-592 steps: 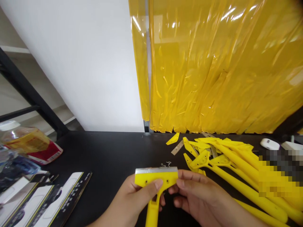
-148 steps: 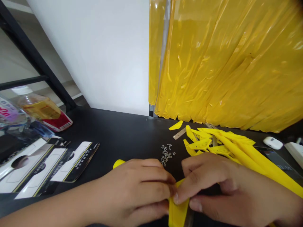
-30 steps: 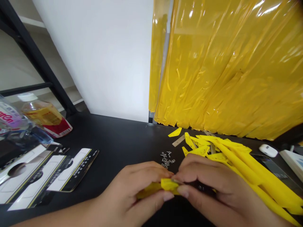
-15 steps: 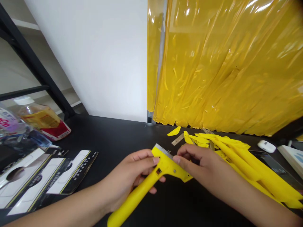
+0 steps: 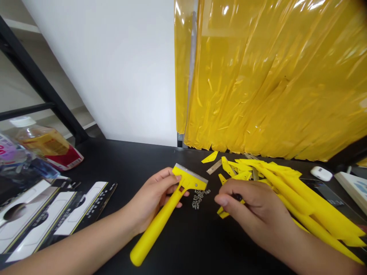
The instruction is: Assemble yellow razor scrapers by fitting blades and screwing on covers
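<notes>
My left hand [image 5: 164,189] is closed around the neck of a yellow scraper [image 5: 160,225], just below its head. The scraper tilts, with its handle pointing toward me, a metal blade edge [image 5: 192,175] along the top and a screw in the head. To its right, apart from the scraper, my right hand [image 5: 249,200] is curled with thumb and forefinger together. A small dark thing shows among its fingers, too hidden to name. Beside that hand a yellow piece [image 5: 222,212] peeks out, partly covered. Several small screws [image 5: 199,198] lie on the black table between the hands.
Yellow scraper parts [image 5: 304,191] are heaped at the right, near a loose blade [image 5: 214,167] and a yellow plate [image 5: 210,157]. Printed cards [image 5: 82,208] and bottles [image 5: 54,149] stand or lie at the left. A white earbud case [image 5: 321,173] sits far right.
My right hand has come off the scraper head and moved right, its fingers curling in. My left hand has shifted the scraper slightly left and up, uncovering the screws.
</notes>
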Motion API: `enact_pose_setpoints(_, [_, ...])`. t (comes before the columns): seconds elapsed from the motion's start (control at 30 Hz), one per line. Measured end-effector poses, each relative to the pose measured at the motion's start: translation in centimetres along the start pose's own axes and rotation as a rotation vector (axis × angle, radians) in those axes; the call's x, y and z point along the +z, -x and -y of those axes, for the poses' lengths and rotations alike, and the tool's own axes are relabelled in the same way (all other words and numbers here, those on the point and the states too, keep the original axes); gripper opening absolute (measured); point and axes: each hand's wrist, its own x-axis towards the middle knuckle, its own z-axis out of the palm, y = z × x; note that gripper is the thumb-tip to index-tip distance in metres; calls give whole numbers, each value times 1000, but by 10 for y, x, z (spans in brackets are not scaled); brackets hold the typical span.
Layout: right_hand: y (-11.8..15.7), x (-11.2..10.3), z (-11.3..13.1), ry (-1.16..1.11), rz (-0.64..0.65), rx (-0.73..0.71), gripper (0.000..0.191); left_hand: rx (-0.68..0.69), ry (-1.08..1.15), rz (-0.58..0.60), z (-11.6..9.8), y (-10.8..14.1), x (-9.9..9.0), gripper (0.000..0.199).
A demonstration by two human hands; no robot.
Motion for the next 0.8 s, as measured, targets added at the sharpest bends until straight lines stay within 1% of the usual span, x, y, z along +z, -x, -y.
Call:
enact_pose_setpoints(0.13, [0,7,0,51,-1,-191,25,-5,-7,6,0,2,1,19])
enact_pose_setpoints(0.2, [1,7,-1,108,-19,-242,22,-6,1,7,1,2,1,20])
enact_pose_setpoints(0.33, [1,6,-4,110,-65,-189,18,-6,9,10,2,1,0,22])
enact_pose_setpoints(0.43, [1,7,-4,110,3,-196,19,-9,10,9,3,0,-1,22])
enact_pose_setpoints(0.53, [2,11,-4,149,80,-214,24,-7,4,11,2,1,-1,20])
enact_pose_setpoints(0.6, [3,13,-4,163,92,-212,27,-8,-9,14,1,2,0,20])
enact_pose_setpoints(0.8, [1,12,-4,167,93,-211,27,-6,-23,16,2,2,1,17])
